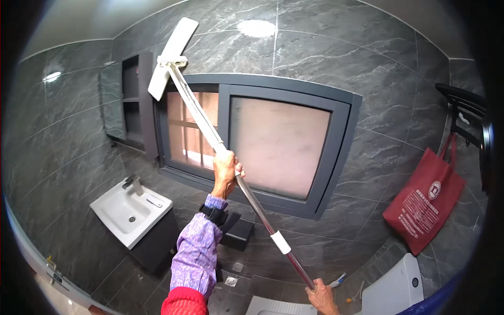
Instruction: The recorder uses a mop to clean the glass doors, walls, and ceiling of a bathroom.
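A flat mop with a white head (173, 59) is raised against the upper wall, its head beside the window's top left corner. Its long pole (256, 204) slants down to the right across the window. My left hand (225, 171) is wrapped around the pole's upper part, arm stretched out in a purple patterned sleeve with a black band at the wrist. Lower down, my right hand (323, 297) grips the pole's bottom end. A white sleeve (280, 241) sits on the pole between my hands. Whether the head touches the wall, I cannot tell.
Behind the pole is a grey-framed sliding window (281, 147). A white washbasin (132, 210) and a mirror cabinet (130, 100) are on the left. To the right, a red bag (425, 201) bearing writing hangs from a black rack (462, 102), above a white cistern (393, 287).
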The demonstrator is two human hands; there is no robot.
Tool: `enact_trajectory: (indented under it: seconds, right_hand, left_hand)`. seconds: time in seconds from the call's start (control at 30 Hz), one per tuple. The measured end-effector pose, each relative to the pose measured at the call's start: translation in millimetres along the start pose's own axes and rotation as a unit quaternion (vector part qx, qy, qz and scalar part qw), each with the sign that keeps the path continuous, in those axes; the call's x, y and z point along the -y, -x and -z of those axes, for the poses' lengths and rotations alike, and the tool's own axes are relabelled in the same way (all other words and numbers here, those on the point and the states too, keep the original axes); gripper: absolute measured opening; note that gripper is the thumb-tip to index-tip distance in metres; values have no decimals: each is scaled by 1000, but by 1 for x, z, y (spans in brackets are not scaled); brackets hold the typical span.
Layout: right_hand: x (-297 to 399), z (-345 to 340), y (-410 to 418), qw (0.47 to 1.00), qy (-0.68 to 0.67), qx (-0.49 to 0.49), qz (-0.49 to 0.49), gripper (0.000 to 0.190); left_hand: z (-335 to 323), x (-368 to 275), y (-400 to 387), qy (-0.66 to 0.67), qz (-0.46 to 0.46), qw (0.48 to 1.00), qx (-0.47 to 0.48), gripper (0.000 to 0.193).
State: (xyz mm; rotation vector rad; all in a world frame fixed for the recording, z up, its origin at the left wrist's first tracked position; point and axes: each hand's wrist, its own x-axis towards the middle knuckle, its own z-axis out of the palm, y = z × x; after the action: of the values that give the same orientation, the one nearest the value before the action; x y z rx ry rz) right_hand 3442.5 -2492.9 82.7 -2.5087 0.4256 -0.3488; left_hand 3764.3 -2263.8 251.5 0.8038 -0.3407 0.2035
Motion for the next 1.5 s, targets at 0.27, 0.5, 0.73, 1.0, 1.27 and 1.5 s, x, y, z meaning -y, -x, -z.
enact_trajectory:
  seconds: [0.27, 0.5, 0.73, 1.0, 1.27, 1.5]
  right_hand:
    - [-61, -2, 62, 997, -36, 17, -63, 22]
    - [-179, -22, 104, 973, -136, -113, -146, 17]
    - [-193, -15, 155, 931, -253, -141, -224, 27]
    - [-178, 12, 195, 951, -85, -231, -189, 40]
    - [-252, -44, 237, 926, -136, -166, -312, 17]
    - [-263, -93, 325, 955, 43, -189, -224, 26]
  left_hand:
    - [-78, 48, 77, 15, 27, 992, 121, 14]
    - [-211, 78, 124, 33, 4, 963, 268, 15]
    - [-250, 97, 175, 91, 61, 950, 292, 14]
    - [-311, 140, 230, -16, 4, 946, 324, 16]
    - [-316, 186, 300, -152, 36, 928, 338, 26]
    - [-261, 230, 367, -170, 92, 923, 333, 29]
